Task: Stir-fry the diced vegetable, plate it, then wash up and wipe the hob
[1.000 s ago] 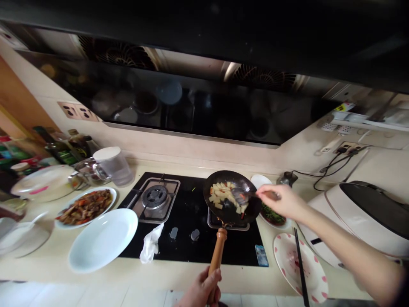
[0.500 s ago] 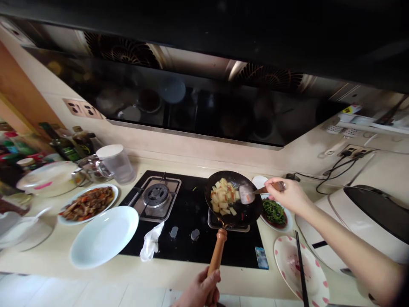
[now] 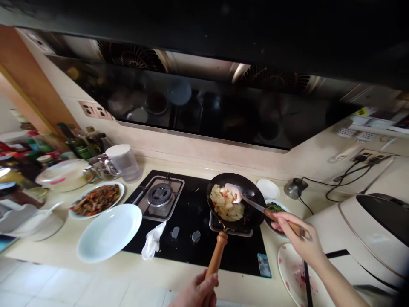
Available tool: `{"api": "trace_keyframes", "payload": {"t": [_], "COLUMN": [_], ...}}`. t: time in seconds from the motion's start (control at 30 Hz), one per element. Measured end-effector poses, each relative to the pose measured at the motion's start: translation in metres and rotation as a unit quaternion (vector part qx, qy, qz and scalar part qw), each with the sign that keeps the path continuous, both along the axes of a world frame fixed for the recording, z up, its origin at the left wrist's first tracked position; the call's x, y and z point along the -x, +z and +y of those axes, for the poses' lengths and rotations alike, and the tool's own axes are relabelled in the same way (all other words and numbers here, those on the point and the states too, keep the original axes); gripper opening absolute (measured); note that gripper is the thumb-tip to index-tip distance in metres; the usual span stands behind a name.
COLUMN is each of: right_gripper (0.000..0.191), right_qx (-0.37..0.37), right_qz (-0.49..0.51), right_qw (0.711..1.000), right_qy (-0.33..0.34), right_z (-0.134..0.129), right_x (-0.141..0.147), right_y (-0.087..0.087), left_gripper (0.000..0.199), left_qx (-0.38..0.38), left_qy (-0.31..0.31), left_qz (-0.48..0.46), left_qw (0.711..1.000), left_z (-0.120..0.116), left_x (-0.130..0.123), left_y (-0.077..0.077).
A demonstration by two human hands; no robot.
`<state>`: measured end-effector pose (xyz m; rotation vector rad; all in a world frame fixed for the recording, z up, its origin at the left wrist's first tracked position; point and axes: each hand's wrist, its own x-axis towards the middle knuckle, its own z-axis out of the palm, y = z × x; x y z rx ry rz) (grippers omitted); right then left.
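My left hand (image 3: 200, 290) is wrapped round the wooden handle (image 3: 216, 256) of a black wok (image 3: 252, 192), which rests over the right burner. Pale chunks of food (image 3: 225, 209) with orange bits lie in the left half of the wok. My right hand (image 3: 297, 238) is closed on the wooden handle of a spatula (image 3: 255, 205). The spatula's blade is among the food and carries some of it. Under my right forearm is a pink-spotted plate (image 3: 286, 273) with dark chopsticks (image 3: 307, 283) across it.
Left of the black hob (image 3: 185, 247) are an empty pale plate (image 3: 110, 232), a dish of cooked food (image 3: 97, 200), a lidded jug (image 3: 126, 164) and bottles. A plate of greens (image 3: 275, 207) and a white cooker (image 3: 367, 230) stand at the right. The range hood hangs above.
My right hand has moved down and to the right. The spatula blade has gone left from the wok's bare side into the food. The whole view has shifted slightly.
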<state>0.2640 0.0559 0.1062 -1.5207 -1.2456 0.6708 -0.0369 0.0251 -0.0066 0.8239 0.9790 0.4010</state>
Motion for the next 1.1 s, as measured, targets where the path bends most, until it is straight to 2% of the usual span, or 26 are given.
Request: {"api": "trace_keyframes", "payload": {"t": [0.1, 0.2, 0.3, 0.43, 0.53, 0.63, 0.7, 0.77, 0.83, 0.9, 0.97, 1.03, 1.1], "right_gripper": [0.035, 0.038, 0.038, 0.039, 0.042, 0.044, 0.042, 0.034, 0.025, 0.026, 0.037, 0.048, 0.056], "right_qx": [0.014, 0.039, 0.038, -0.005, 0.005, 0.039, 0.023, -0.032, -0.087, -0.105, -0.098, -0.087, -0.062], "right_qz": [0.013, 0.059, 0.101, 0.189, 0.194, 0.117, 0.060, -0.030, -0.160, -0.290, -0.389, -0.453, -0.473], "right_qw": [0.999, 0.996, 0.987, 0.962, 0.963, 0.975, 0.978, 0.985, 0.981, 0.950, 0.904, 0.863, 0.848], "right_qy": [-0.031, -0.056, -0.117, -0.195, -0.186, -0.187, -0.199, -0.167, -0.073, 0.048, 0.147, 0.204, 0.232], "right_z": [-0.026, -0.038, -0.034, -0.014, -0.013, -0.027, -0.031, -0.025, -0.009, 0.008, 0.018, 0.016, 0.001], "right_x": [-0.001, -0.008, -0.012, -0.003, -0.005, -0.018, -0.022, -0.017, -0.004, 0.009, 0.017, 0.015, 0.003], "right_y": [-0.003, -0.025, -0.048, -0.067, -0.065, -0.054, -0.048, -0.045, -0.046, -0.051, -0.057, -0.057, -0.044], "left_gripper": [0.071, 0.072, 0.074, 0.073, 0.071, 0.074, 0.072, 0.069, 0.069, 0.070, 0.069, 0.067, 0.066], "left_qx": [-0.004, -0.011, 0.000, 0.004, -0.001, 0.009, 0.004, 0.000, 0.002, 0.002, -0.006, -0.004, 0.014], "left_qy": [-0.008, -0.008, -0.001, -0.001, -0.012, -0.012, -0.013, -0.016, -0.016, -0.014, -0.012, -0.008, 0.000], "left_qz": [0.004, 0.010, 0.013, 0.008, 0.006, 0.004, 0.005, 0.000, -0.004, 0.000, 0.008, 0.007, -0.006], "left_qw": [1.000, 1.000, 1.000, 1.000, 1.000, 1.000, 1.000, 1.000, 1.000, 1.000, 1.000, 1.000, 1.000], "left_z": [0.000, 0.001, 0.002, 0.002, 0.002, 0.003, 0.004, 0.004, 0.004, 0.003, 0.003, 0.002, 0.001], "left_x": [0.000, 0.000, 0.000, 0.001, 0.002, 0.003, 0.004, 0.005, 0.005, 0.004, 0.003, 0.002, 0.001], "left_y": [-0.001, -0.012, -0.021, -0.016, -0.012, -0.014, -0.015, -0.011, -0.006, -0.003, -0.003, -0.004, -0.005]}}
